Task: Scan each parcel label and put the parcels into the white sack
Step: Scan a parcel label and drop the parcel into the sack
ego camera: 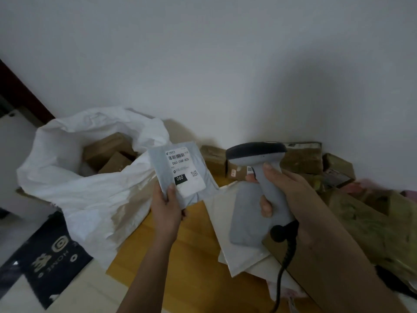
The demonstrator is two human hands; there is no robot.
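Plain white wall fills the upper half of the view, above a wooden floor [180, 245] strewn with packages. At left stands the white sack [90, 195], its mouth open and slumped, with several brown cardboard boxes [112, 154] already inside.

The person's left hand [165, 207] pinches a grey poly-mailer parcel [178, 172] by its lower corner, thumb on the front and fingers behind, holding it upright just beside the sack's rim. Its white label [184, 170] faces the camera, showing a barcode and the number 060.

The right hand [286, 199] is wrapped around the handle of a grey barcode scanner [257, 168], index finger near the trigger; a black cable [284, 267] trails down from the handle. The scanner head sits near the parcel, to its right.

More brown boxes [302, 157] line the wall at right, and flat white mailers [239, 251] lie on the floor under the scanner.

The parcel looks light, thin and floppy, with a slick plastic skin. A corner pinch seems enough, though a grip along the edge would likely keep the label flatter for scanning.
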